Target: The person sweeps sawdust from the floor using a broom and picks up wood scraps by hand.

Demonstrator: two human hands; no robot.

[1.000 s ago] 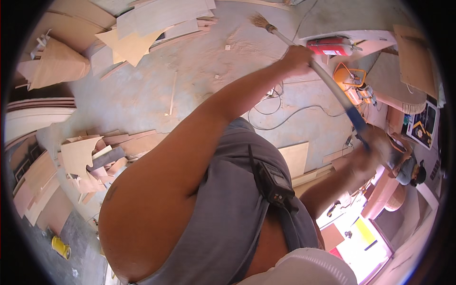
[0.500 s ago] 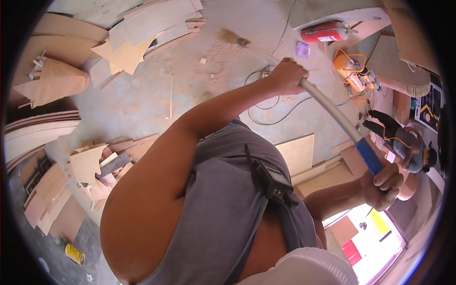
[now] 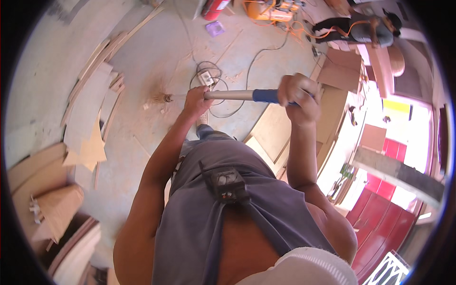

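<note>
Both my hands grip a long broom (image 3: pixel 230 95) with a pale grey pole and a blue grip sleeve. My left hand (image 3: pixel 195 100) is wrapped round the pole partway down. At the sleeve's end my right hand (image 3: pixel 300 97) is closed, slightly blurred. Beyond my left hand the pole runs to a brown bristle head (image 3: pixel 156 98) low at the floor, beside sawdust and small scraps. Part of the pole is hidden behind my left hand.
A white socket box (image 3: pixel 205 78) with looped black cable lies just past the pole. Wood offcuts (image 3: pixel 90 109) lean at left; panels (image 3: pixel 270 130) lie at right. An orange compressor (image 3: pixel 268 10), a red extinguisher (image 3: pixel 216 8) and another person (image 3: pixel 370 28) are farther off.
The view has turned. The pole, earlier slanting down to the right, now lies nearly level across the view. Both hands keep their hold, and the bristle head appears farther left.
</note>
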